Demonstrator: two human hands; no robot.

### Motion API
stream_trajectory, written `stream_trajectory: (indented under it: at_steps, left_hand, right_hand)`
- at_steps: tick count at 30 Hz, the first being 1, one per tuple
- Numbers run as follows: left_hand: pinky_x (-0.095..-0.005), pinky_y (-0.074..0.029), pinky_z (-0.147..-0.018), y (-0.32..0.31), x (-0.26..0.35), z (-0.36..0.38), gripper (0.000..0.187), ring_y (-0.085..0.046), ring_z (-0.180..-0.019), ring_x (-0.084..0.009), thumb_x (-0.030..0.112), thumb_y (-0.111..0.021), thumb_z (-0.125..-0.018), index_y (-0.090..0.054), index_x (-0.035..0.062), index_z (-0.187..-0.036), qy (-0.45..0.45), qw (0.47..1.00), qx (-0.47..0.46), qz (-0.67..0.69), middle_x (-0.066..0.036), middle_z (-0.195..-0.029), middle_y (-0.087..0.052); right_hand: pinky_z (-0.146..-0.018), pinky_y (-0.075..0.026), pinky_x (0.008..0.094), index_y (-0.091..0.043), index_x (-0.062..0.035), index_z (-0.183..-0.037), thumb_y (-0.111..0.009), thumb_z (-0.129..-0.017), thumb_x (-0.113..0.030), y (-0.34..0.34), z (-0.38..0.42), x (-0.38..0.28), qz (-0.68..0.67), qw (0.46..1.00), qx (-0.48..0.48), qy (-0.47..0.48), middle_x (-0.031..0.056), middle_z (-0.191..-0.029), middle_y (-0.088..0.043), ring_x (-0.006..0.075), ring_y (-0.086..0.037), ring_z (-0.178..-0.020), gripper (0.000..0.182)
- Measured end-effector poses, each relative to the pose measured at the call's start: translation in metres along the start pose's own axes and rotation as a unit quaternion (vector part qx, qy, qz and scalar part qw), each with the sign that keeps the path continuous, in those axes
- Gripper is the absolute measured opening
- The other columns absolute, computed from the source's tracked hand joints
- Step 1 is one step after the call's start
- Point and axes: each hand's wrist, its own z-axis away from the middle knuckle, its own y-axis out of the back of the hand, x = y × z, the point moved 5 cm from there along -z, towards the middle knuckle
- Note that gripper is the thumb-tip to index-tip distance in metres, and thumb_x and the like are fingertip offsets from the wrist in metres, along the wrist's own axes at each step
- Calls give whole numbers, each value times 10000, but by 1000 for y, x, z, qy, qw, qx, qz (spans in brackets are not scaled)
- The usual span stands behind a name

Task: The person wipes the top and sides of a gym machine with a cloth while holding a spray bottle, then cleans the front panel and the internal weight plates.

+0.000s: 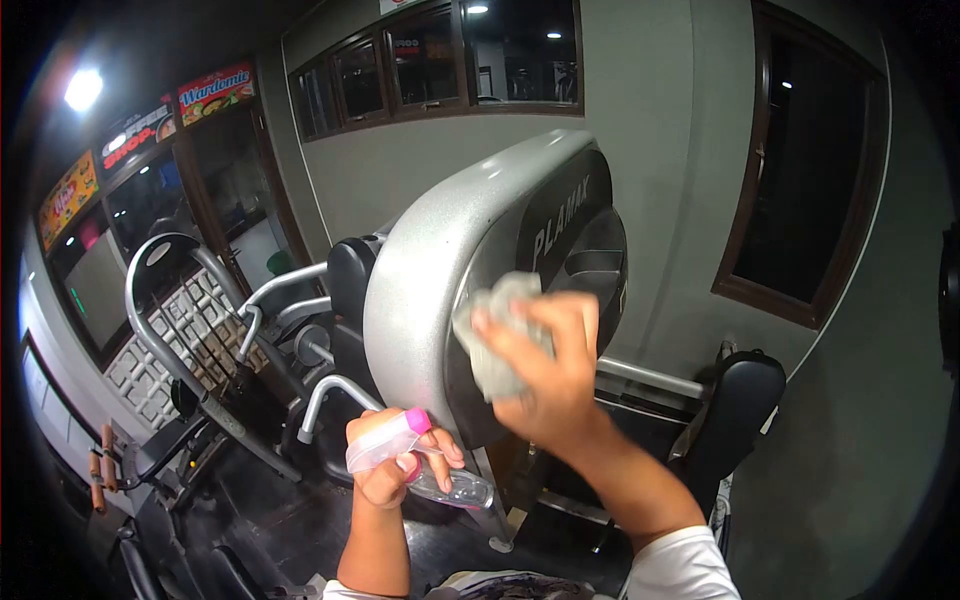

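My right hand is closed round a bunched pale grey cloth, which overlaps the dark side panel of a gym machine below its "PLAMAK" lettering. The machine's tall rounded silver cover stands in the middle of the view. Lower and to the left, my left hand grips a spray bottle with a clear body and a pink and white spray head. The bottle lies tilted in that hand, its clear base pointing right, close to the machine's lower front edge.
A black padded seat back stands to the right of the machine, joined by a metal bar. Another black pad and a bent grey handle are on the left. Further left is a weight machine frame. Behind rises a grey wall.
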Motion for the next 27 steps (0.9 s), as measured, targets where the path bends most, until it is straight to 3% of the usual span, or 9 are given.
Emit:
stream_trajectory:
  at_steps: [4, 7, 12, 15, 19, 21, 23, 25, 27]
  left_hand:
    - [-430, -627, -642, -2, 1, -2, 321, -704, -542, -328, 167, -651, -809, -652, -122, -948, 1, 1000, 6, -8, -353, -837, -702]
    - [-425, -627, -634, -4, 1, 0, 334, -704, -538, -334, 180, -656, -790, -649, -124, -929, 6, 1000, 24, -12, -345, -804, -697]
    - [-422, -627, -632, -4, 1, -1, 340, -708, -545, -347, 166, -628, -773, -639, -131, -938, 1, 999, 40, -5, -335, -777, -693]
    - [-427, -626, -622, -4, 3, 0, 339, -704, -535, -355, 172, -625, -766, -640, -132, -916, 4, 999, 50, -12, -321, -750, -690]
    - [-445, -630, -612, -1, 2, 1, 339, -702, -527, -354, 205, -661, -770, -650, -118, -871, 25, 998, 55, -15, -308, -722, -686]
    - [-452, -634, -618, -2, 4, -2, 336, -702, -524, -351, 210, -676, -778, -653, -113, -868, 43, 998, 47, 0, -308, -721, -686]
    - [-466, -640, -630, -2, 4, -4, 329, -697, -513, -354, 196, -683, -796, -647, -120, -881, 34, 999, 37, 13, -319, -723, -681]
    - [-475, -642, -634, 0, 2, -3, 327, -695, -508, -356, 186, -679, -803, -642, -127, -890, 30, 999, 32, 22, -326, -728, -679]
    - [-484, -644, -628, 0, 1, -4, 327, -697, -513, -364, 174, -667, -800, -634, -136, -897, 21, 999, 32, 22, -342, -761, -683]
  right_hand:
    - [-786, -485, 374, -748, -217, -1231, -844, -454, -48, -2, 63, -20, 23, 999, -26, -35, 41, -1176, -569, 312, -489, -958, 802]
    - [-794, -488, 398, -749, -215, -1224, -836, -457, -36, 5, 36, -10, 27, 999, -21, -33, 56, -1174, -579, 320, -497, -961, 792]
    - [-850, -487, 414, -791, -100, -1058, -757, -725, 1, -10, -57, 51, 26, 991, 98, -90, 139, -1101, -597, 349, -530, -1013, 349]
    - [-864, -479, 415, -782, -65, -1041, -799, -788, -42, -23, -55, 66, -84, 983, 103, -130, 151, -1117, -584, 345, -555, -986, 255]
    - [-875, -516, 390, -768, -72, -1105, -813, -772, 15, -6, 12, 19, -147, 984, 55, -85, 160, -1146, -557, 309, -616, -998, 348]
    - [-920, -465, 425, -793, -181, -1137, -811, -586, -110, -1, 60, 6, -81, 995, 2, -54, 94, -1197, -573, 312, -540, -1053, 556]
    - [-952, -416, 457, -779, -209, -1164, -774, -518, -182, -3, 68, -13, -39, 998, -30, -39, 68, -1231, -571, 325, -489, -1078, 647]
    - [-946, -403, 470, -731, -188, -1195, -768, -587, -109, 2, 45, -1, -73, 995, -59, -45, 94, -1216, -564, 342, -486, -1089, 614]
    - [-936, -401, 480, -723, -160, -1159, -754, -660, -73, -8, 23, 30, -120, 989, 11, -89, 129, -1194, -540, 360, -497, -1109, 507]
